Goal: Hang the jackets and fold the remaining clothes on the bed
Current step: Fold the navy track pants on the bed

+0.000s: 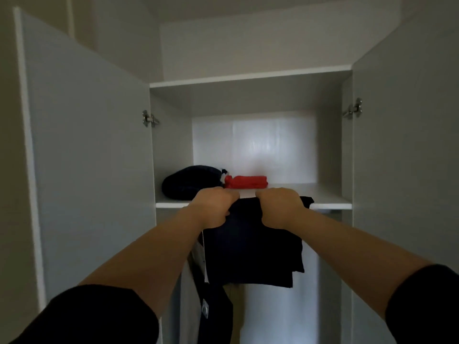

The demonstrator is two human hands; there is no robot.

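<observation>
I face an open white wardrobe. A folded dark navy garment (250, 249) hangs from both my hands at the front edge of the upper shelf (330, 206), its top edge lying on the shelf. My left hand (213, 207) grips its top left edge. My right hand (280, 207) grips its top right part. On the shelf behind lie a folded red garment (246, 182) and a rolled dark garment (188, 182) to its left. Below the shelf, at the left, dark and grey jackets (213, 306) hang, partly hidden by my left forearm.
Both wardrobe doors stand open: the left door (87, 157) and the right door (402, 157). The shelf's right half is bare. A top panel (248, 78) closes the compartment above. The lower right compartment (285, 316) shows a pale back wall.
</observation>
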